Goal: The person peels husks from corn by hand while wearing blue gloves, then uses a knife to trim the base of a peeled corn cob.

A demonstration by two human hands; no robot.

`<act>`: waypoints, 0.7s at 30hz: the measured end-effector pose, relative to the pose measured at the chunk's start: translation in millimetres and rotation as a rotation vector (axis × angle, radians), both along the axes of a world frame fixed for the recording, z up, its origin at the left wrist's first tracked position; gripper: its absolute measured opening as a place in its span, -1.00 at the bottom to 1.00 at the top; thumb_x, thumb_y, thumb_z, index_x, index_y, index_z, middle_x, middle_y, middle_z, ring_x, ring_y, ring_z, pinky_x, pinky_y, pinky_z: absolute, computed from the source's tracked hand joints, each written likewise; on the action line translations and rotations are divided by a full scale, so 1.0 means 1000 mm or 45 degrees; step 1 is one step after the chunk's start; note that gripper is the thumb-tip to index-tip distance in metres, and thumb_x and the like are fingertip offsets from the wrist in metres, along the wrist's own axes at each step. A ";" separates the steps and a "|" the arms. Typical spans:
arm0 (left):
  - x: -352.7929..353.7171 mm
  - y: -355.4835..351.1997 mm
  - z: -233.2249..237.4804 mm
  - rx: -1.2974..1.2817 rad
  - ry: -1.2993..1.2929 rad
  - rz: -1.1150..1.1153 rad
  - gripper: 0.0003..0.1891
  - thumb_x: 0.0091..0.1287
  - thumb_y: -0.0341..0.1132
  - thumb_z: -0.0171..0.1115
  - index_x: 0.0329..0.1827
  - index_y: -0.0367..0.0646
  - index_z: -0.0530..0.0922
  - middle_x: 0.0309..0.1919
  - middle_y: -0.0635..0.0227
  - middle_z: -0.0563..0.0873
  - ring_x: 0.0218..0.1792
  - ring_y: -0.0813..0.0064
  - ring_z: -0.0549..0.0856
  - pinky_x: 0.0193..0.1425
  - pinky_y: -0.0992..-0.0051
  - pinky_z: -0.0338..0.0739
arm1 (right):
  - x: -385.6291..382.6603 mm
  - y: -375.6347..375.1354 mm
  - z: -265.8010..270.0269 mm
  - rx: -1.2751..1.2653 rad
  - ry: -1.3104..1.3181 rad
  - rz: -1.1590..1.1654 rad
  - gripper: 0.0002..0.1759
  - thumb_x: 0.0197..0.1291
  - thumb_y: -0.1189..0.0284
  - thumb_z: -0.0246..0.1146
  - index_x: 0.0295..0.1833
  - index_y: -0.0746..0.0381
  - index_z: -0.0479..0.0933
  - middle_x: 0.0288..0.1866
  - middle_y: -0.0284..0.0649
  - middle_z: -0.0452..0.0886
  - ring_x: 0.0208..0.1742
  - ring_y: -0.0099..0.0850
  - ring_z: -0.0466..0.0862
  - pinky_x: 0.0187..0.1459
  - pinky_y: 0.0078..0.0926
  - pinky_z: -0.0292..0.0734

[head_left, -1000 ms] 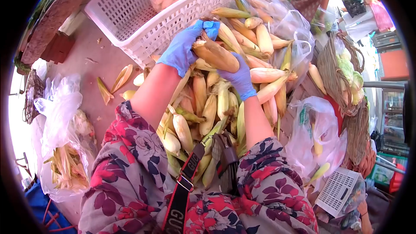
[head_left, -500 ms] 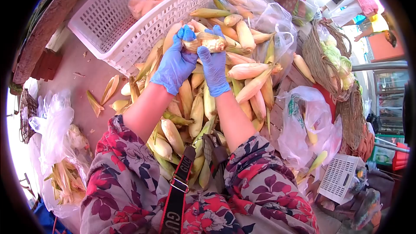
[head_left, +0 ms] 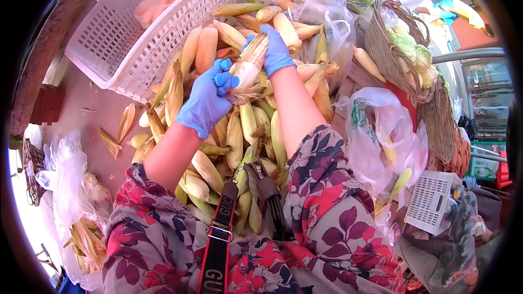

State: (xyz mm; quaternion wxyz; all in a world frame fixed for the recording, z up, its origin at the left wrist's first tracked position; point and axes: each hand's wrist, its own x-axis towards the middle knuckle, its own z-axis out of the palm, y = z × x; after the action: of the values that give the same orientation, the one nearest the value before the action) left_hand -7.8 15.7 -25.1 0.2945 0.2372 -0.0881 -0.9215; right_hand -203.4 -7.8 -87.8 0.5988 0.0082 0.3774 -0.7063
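- Left hand (head_left: 206, 103), in a blue glove, sits left of centre, fingers closed round the lower, husk-and-silk end of a cob (head_left: 251, 59).
- Right hand (head_left: 278, 50), gloved too, is just above centre and grips the cob's upper end, thumb side hidden.
- The cob is held between both hands, tilted up to the right above the pile (head_left: 239, 130). Its top shows bare kernels and its base still carries pale husk (head_left: 243, 88).
- Handling, as I judge it: stiff and fairly light, and it won't bend. The kernels bruise if squeezed hard, and the silk is slick and stringy (gloves help), so the firm ends give the best hold.
- The pile of unhusked corn fills the centre, reaching the person's lap.
- A white basket (head_left: 109, 38) lies in the upper left, touching the pile.
- Loose husks (head_left: 125, 122) lie at mid-left, on the ground.
- Plastic bags (head_left: 376, 141) lie at the right.
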 end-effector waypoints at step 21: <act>-0.014 -0.018 -0.024 -1.388 -0.563 -0.155 -0.18 -0.12 -0.24 0.53 0.23 -0.29 0.30 -0.01 0.30 0.53 0.00 0.50 0.50 0.12 0.53 0.38 | 0.052 0.013 0.082 -0.202 0.882 0.067 -0.35 0.16 -0.07 0.18 0.05 0.32 0.45 -0.20 -0.20 0.58 -0.23 -0.48 0.61 -0.20 -0.56 0.57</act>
State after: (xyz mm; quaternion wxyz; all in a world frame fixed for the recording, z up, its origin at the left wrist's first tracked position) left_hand -21.6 -2.3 -48.7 0.2952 0.2326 -0.6218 -0.6871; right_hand -150.9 5.7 -5.3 0.4520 -0.2881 0.5020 -0.6788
